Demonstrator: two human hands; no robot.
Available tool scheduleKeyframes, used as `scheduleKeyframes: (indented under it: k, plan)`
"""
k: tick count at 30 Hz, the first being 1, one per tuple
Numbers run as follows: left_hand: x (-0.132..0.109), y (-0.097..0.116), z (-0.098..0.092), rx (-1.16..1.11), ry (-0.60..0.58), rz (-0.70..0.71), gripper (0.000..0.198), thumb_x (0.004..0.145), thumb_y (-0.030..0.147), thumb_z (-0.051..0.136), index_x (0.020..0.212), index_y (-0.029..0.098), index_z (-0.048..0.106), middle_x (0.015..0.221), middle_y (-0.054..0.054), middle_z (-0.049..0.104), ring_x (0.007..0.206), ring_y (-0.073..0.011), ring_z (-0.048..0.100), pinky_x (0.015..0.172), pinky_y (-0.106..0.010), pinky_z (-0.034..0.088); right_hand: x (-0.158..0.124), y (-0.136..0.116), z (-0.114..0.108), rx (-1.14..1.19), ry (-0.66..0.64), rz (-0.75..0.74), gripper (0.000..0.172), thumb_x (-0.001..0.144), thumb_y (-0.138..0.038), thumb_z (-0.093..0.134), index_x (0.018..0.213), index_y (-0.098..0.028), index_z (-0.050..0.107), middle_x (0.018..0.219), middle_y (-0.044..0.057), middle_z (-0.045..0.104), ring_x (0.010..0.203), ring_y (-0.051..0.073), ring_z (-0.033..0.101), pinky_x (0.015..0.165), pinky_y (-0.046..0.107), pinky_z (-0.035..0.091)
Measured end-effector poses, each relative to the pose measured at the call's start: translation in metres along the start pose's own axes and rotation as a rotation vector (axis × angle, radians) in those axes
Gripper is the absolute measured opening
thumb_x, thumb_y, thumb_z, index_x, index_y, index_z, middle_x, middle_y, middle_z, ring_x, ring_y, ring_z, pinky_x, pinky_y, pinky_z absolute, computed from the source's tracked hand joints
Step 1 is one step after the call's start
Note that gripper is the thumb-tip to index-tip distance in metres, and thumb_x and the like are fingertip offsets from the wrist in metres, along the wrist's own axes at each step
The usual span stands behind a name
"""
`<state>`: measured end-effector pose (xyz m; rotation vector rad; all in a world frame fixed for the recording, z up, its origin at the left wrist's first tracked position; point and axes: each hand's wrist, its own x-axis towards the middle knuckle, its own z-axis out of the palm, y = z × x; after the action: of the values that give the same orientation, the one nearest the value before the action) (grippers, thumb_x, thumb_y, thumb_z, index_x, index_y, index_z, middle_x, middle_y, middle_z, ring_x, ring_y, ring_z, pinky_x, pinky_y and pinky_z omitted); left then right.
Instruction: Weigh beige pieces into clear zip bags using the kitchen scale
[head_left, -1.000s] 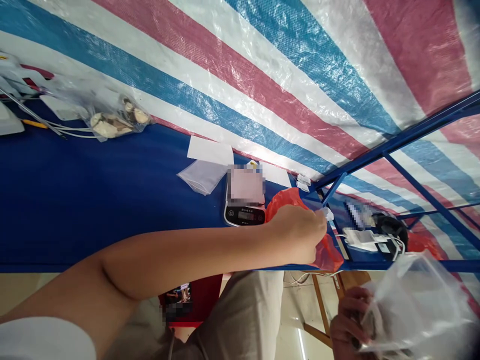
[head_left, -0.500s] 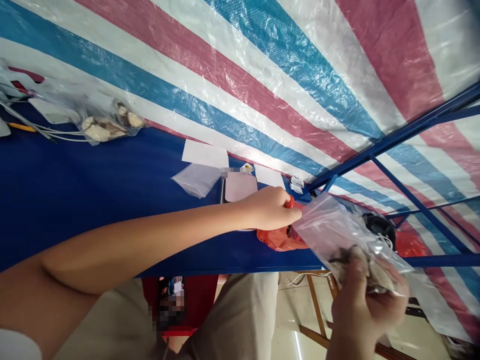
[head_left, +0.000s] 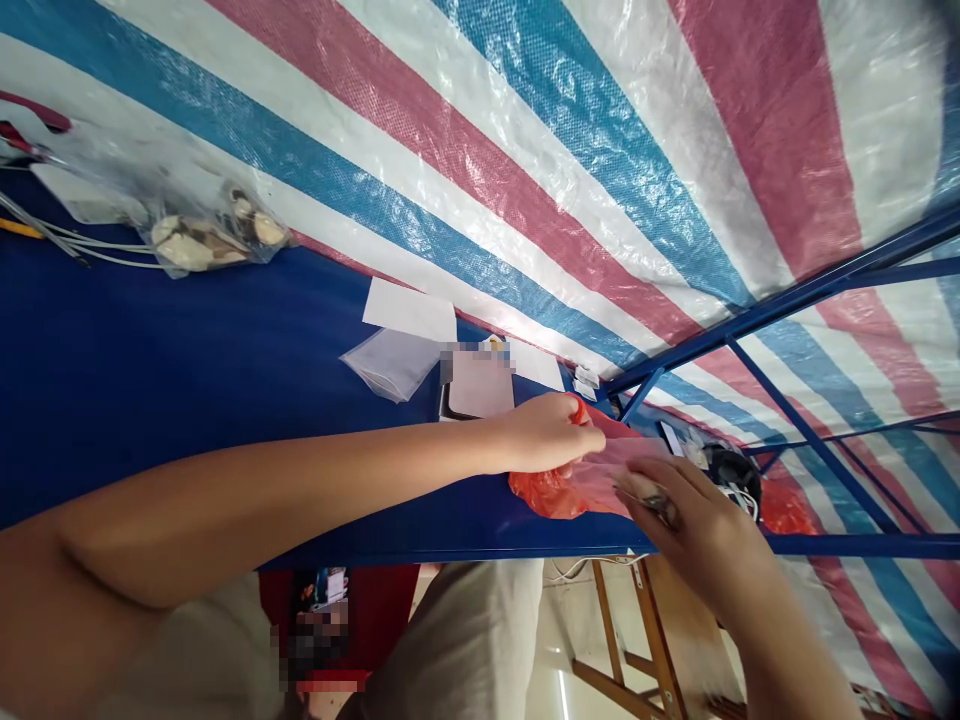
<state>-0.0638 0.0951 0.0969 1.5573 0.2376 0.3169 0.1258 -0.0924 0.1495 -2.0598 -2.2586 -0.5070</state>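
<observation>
My left hand (head_left: 551, 432) is closed, pinching the mouth edge of a clear plastic bag (head_left: 600, 478). Around and under those fingers bunches a thin red plastic bag (head_left: 547, 495); whether they also grip it I cannot tell. The fingers of my right hand (head_left: 679, 500) wrap the lower part of the clear bag, where some brownish dried pieces (head_left: 661, 508) show between them. Most of the contents are hidden by the hand. Left of my hands lies a flat pale-topped device (head_left: 480, 380), partly covered by my wrist.
A flat clear bag (head_left: 394, 362) and white paper sheets (head_left: 409, 308) lie on the blue table (head_left: 225, 350). Bagged pale-brown pieces (head_left: 199, 243) and cables sit at the far left. A blue metal frame (head_left: 810, 405) and a black round object (head_left: 735, 475) stand at the right.
My right hand has moved up and left with the clear bag, close to my left hand and over the red bag. It has turned so its back shows. My left hand stays nearly in place.
</observation>
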Motion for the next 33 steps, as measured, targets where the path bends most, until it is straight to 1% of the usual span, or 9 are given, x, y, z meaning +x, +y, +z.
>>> scheduleKeyframes:
  k: [4, 8, 13, 17, 20, 24, 26, 29, 33]
  plan:
    - [-0.006, -0.003, 0.007, 0.205, 0.056, 0.098, 0.029, 0.075, 0.041, 0.073, 0.087, 0.022, 0.055, 0.086, -0.001, 0.067, 0.075, -0.0155, 0.063, 0.062, -0.028, 0.045, 0.027, 0.003, 0.002, 0.005, -0.177, -0.053, 0.031, 0.102, -0.031, 0.060, 0.132, -0.026, 0.064, 0.122, 0.009, 0.074, 0.089, 0.021, 0.077, 0.060, 0.027, 0.054]
    - [-0.002, -0.012, 0.011, 0.298, 0.076, 0.216, 0.032, 0.076, 0.040, 0.075, 0.079, 0.022, 0.048, 0.078, 0.001, 0.064, 0.073, -0.0145, 0.061, 0.064, -0.029, 0.042, 0.045, -0.004, 0.013, 0.011, -0.246, -0.038, 0.016, 0.093, -0.025, 0.066, 0.109, -0.024, 0.068, 0.105, 0.007, 0.072, 0.078, 0.020, 0.072, 0.055, 0.027, 0.048]
    - [0.006, -0.026, 0.010, 0.324, 0.150, 0.293, 0.016, 0.084, 0.030, 0.068, 0.080, 0.021, 0.056, 0.078, 0.001, 0.066, 0.072, -0.0131, 0.060, 0.069, -0.029, 0.043, 0.054, -0.009, 0.022, 0.096, -0.241, -0.038, 0.011, 0.095, -0.025, 0.063, 0.105, -0.022, 0.067, 0.105, 0.008, 0.071, 0.085, 0.022, 0.072, 0.066, 0.030, 0.053]
    - [0.008, -0.029, 0.006, 0.304, 0.235, 0.279, 0.017, 0.090, 0.033, 0.063, 0.080, 0.020, 0.057, 0.079, 0.000, 0.065, 0.071, -0.0128, 0.058, 0.067, -0.028, 0.042, 0.050, 0.009, 0.016, 0.227, -0.192, -0.008, 0.027, 0.095, -0.037, 0.071, 0.118, -0.024, 0.070, 0.116, 0.009, 0.076, 0.097, 0.024, 0.076, 0.076, 0.032, 0.058]
    - [0.010, -0.031, 0.004, 0.278, 0.273, 0.282, 0.021, 0.091, 0.035, 0.062, 0.078, 0.021, 0.054, 0.078, 0.000, 0.064, 0.070, -0.0123, 0.056, 0.067, -0.029, 0.041, 0.044, 0.022, 0.007, 0.285, -0.176, 0.098, 0.033, 0.093, -0.046, 0.074, 0.118, -0.024, 0.074, 0.114, 0.009, 0.079, 0.096, 0.025, 0.077, 0.076, 0.033, 0.060]
    - [0.013, -0.034, 0.005, 0.228, 0.267, 0.261, 0.018, 0.091, 0.035, 0.062, 0.082, 0.020, 0.058, 0.083, -0.002, 0.068, 0.076, -0.0143, 0.061, 0.072, -0.031, 0.045, 0.045, 0.020, 0.002, 0.360, -0.206, 0.186, 0.032, 0.100, -0.050, 0.065, 0.111, -0.023, 0.077, 0.110, 0.009, 0.081, 0.094, 0.025, 0.078, 0.073, 0.032, 0.061]
    - [0.013, -0.035, 0.005, 0.185, 0.260, 0.257, 0.017, 0.091, 0.036, 0.064, 0.088, 0.020, 0.062, 0.088, -0.003, 0.071, 0.081, -0.0153, 0.065, 0.076, -0.031, 0.047, 0.047, 0.016, 0.000, 0.336, -0.197, 0.195, 0.032, 0.101, -0.050, 0.062, 0.107, -0.023, 0.078, 0.105, 0.008, 0.082, 0.089, 0.024, 0.079, 0.072, 0.032, 0.061]
    - [0.012, -0.031, 0.002, 0.081, 0.270, 0.250, 0.021, 0.090, 0.040, 0.066, 0.096, 0.020, 0.065, 0.093, -0.003, 0.074, 0.086, -0.0159, 0.067, 0.080, -0.032, 0.050, 0.049, 0.019, -0.005, 0.211, -0.084, 0.199, 0.029, 0.101, -0.045, 0.061, 0.106, -0.022, 0.077, 0.099, 0.008, 0.082, 0.081, 0.023, 0.078, 0.069, 0.032, 0.060]
    - [0.013, -0.022, 0.000, -0.117, 0.214, 0.120, 0.027, 0.093, 0.044, 0.059, 0.080, 0.020, 0.063, 0.076, -0.002, 0.070, 0.071, -0.0144, 0.065, 0.069, -0.030, 0.049, 0.052, 0.028, -0.021, 0.034, 0.022, 0.115, 0.025, 0.100, -0.039, 0.060, 0.107, -0.021, 0.076, 0.097, 0.009, 0.082, 0.074, 0.024, 0.077, 0.065, 0.032, 0.056]
